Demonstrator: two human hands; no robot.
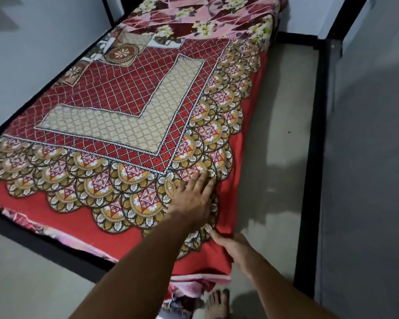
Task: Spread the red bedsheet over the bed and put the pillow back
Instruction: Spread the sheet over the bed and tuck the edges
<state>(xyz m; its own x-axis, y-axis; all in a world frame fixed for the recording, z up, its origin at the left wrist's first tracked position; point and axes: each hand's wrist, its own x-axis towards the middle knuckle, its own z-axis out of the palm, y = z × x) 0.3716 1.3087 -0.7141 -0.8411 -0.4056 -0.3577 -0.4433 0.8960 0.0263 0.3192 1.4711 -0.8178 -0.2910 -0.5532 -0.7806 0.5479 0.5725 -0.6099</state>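
Red bedsheet (129,125) lies spread over the bed, corner draping at 5 o'clock. Left hand (194,199) flat, fingers open, pressing that corner. Right hand (234,248) pinches the hanging sheet edge.

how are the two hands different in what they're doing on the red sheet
The left hand lies flat and open, fingers spread, on top of the red bedsheet at the bed's near corner. The right hand sits lower, at the hanging edge, its fingers closed on the cloth where it drapes down. The left presses from above; the right grips from the side. Both are bare and touch the same sheet corner.
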